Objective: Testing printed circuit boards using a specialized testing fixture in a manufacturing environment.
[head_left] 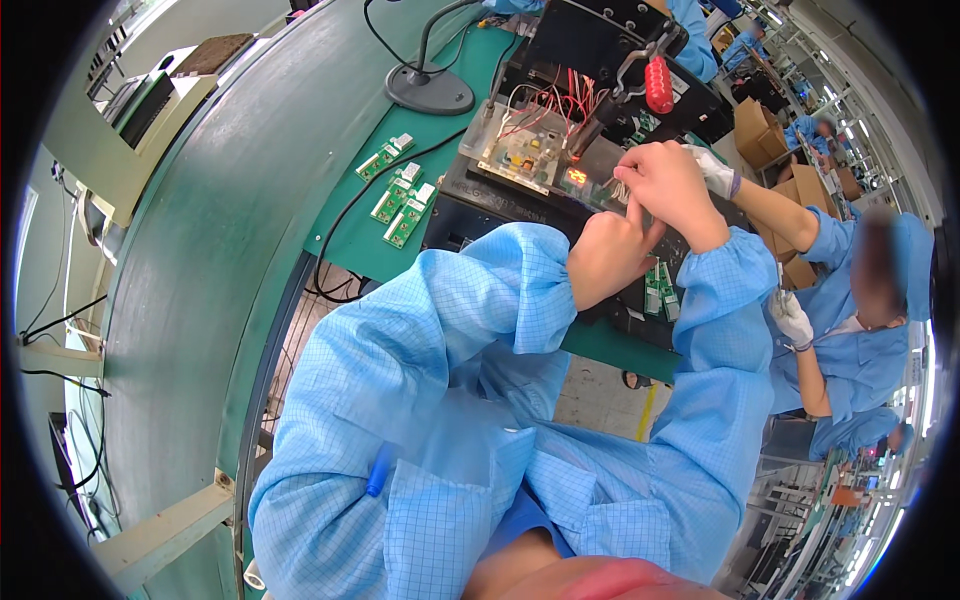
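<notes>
A black test fixture stands before me, with a wired circuit board on it and a small lit red display. My right hand reaches over the fixture's right side beside the display, thumb and fingertips pinched together; what they hold, if anything, is too small to make out. Just below it, my left hand is at the fixture's front edge, index finger stretched up toward the right hand and the other fingers apart. It appears to hold nothing. Small green circuit boards lie next to my left hand.
A toggle clamp with a red handle rises behind my hands. More green circuit boards lie on the green mat, crossed by a black cable. A round grey stand base is farther back. A white-gloved co-worker is close on the right.
</notes>
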A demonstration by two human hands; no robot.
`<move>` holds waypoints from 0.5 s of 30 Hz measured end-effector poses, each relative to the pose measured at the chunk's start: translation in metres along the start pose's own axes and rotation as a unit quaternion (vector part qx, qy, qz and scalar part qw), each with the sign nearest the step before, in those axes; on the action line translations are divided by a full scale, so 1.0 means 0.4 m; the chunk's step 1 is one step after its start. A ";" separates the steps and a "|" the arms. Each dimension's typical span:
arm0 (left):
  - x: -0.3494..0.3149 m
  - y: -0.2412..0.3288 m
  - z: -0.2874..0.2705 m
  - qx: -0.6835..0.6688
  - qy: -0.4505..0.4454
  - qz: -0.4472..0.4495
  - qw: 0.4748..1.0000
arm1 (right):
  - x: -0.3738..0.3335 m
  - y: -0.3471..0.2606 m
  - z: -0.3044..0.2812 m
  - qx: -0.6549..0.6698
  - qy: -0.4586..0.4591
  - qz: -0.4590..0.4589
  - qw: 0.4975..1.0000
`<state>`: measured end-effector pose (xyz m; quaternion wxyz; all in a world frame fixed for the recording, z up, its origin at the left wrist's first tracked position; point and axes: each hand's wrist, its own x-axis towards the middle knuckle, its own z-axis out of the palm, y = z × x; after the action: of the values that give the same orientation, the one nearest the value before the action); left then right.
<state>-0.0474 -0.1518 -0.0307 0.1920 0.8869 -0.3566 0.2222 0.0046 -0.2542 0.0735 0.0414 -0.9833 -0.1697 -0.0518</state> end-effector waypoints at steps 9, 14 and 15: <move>-0.016 0.007 -0.005 -0.013 0.005 -0.006 1.000 | -0.001 -0.023 -0.010 -0.032 0.004 0.031 0.999; -0.017 0.015 -0.024 -0.074 0.076 -0.013 0.994 | 0.005 -0.029 -0.027 -0.033 -0.026 0.042 0.998; -0.015 0.019 -0.028 -0.078 0.074 -0.014 0.994 | 0.007 -0.029 -0.028 -0.033 -0.032 0.043 0.998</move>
<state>-0.0595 -0.1478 -0.0231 0.2893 0.8552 -0.3457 0.2558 0.0022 -0.2437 0.0858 0.0055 -0.9917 -0.1263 -0.0244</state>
